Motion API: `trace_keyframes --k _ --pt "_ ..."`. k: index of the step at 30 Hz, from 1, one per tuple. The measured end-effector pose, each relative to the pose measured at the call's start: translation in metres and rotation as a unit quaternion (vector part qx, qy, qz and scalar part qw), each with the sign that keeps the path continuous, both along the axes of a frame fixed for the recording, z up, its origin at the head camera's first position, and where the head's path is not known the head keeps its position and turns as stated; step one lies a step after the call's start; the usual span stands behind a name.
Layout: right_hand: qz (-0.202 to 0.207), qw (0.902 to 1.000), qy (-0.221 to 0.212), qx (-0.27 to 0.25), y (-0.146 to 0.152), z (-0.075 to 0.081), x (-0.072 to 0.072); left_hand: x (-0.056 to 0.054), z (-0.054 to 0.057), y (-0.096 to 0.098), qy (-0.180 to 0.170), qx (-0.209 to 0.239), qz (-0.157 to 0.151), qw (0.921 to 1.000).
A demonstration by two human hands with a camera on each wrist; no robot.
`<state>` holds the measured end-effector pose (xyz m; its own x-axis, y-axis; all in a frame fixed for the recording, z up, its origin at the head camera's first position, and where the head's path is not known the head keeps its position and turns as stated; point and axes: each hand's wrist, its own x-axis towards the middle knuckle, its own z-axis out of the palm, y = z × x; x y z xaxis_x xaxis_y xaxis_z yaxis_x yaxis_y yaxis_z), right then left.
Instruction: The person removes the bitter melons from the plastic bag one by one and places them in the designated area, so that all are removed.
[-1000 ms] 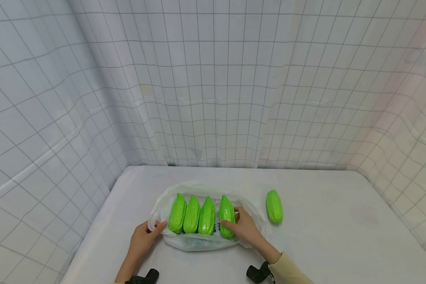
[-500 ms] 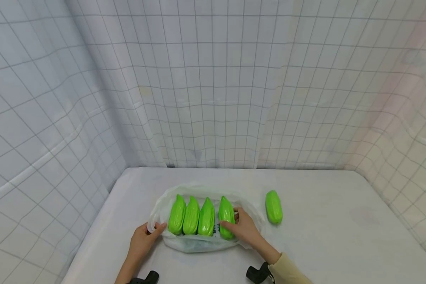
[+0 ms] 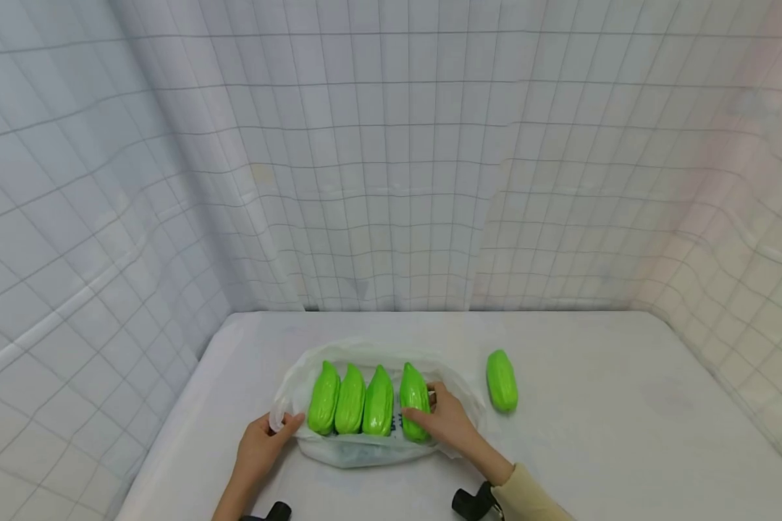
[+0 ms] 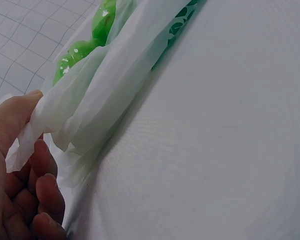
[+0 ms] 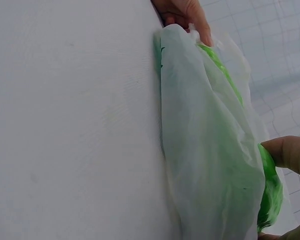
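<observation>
A thin white plastic bag (image 3: 345,454) lies on the table with its mouth spread wide. Several bright green, glossy, ridged gourds with pointed tips lie side by side in it, among them the leftmost gourd (image 3: 324,399). My left hand (image 3: 258,447) pinches the bag's left edge between thumb and fingers; the left wrist view shows the plastic (image 4: 32,127) bunched there. At the right end of the row, my right hand (image 3: 452,420) grips the rightmost gourd (image 3: 413,401), thumb on its near side and fingers on its right. A small gap separates this gourd from the others.
Another green gourd (image 3: 502,381) lies on the table to the right of the bag. White cloth covers the table (image 3: 599,427). Grid-patterned white curtains (image 3: 378,181) enclose it at the back and on both sides.
The head view has tilted slightly, so the bag and gourds sit a little lower in it. Both hands keep the same holds.
</observation>
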<state>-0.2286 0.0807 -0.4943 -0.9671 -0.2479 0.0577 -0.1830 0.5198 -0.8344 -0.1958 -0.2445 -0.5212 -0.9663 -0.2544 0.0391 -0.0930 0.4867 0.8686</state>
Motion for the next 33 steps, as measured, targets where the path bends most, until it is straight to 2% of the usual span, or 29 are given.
trace_keyframes --k 7,14,33 --pt "0.001 1.0 0.001 0.008 -0.0008 0.0024 0.0003 0.0008 0.0025 -0.0001 -0.008 0.008 0.005 0.9999" --pt "0.0 1.0 -0.001 0.003 -0.0001 0.0032 0.002 -0.0005 -0.0002 0.0002 -0.017 0.015 0.003 0.9997" --pt "-0.001 1.0 0.001 -0.005 0.0023 -0.0008 0.0001 0.001 0.0028 0.0016 -0.006 0.012 -0.002 0.9999"
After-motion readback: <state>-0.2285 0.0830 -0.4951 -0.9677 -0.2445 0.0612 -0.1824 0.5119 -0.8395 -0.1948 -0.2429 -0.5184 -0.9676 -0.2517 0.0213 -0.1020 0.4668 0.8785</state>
